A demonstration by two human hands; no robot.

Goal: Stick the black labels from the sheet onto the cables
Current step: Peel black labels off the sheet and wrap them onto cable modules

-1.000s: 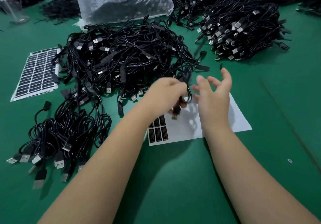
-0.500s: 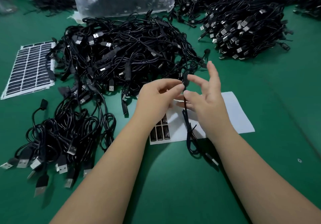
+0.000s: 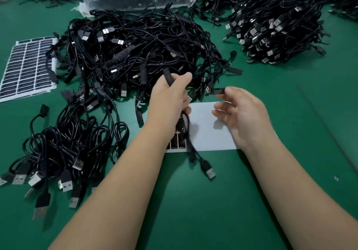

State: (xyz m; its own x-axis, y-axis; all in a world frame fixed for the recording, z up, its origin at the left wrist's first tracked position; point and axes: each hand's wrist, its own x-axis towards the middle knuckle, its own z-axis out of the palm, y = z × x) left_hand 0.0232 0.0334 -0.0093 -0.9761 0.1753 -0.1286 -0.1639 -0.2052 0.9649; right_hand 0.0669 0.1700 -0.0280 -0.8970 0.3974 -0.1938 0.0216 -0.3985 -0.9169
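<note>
Cable [image 3: 188, 139] gripped in left hand [image 3: 168, 98], label [image 3: 218, 90] pinched in right hand [image 3: 242, 114], cable heap [image 3: 135, 55] behind.

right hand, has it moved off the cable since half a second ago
Yes. The right hand has drawn rightward, away from the cable in the left hand, and now pinches a black label over the white sheet.

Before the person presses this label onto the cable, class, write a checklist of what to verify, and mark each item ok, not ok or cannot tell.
1. Cable gripped: ok. The left hand holds the cable, its USB plug hanging below.
2. Label lifted: ok. The right hand pinches one black label at its fingertips.
3. Label touching cable: not ok, they are apart.
4. Sticky side facing the cable: cannot tell.
5. Labels left on the near sheet: ok, a few show beside the left wrist.
</note>
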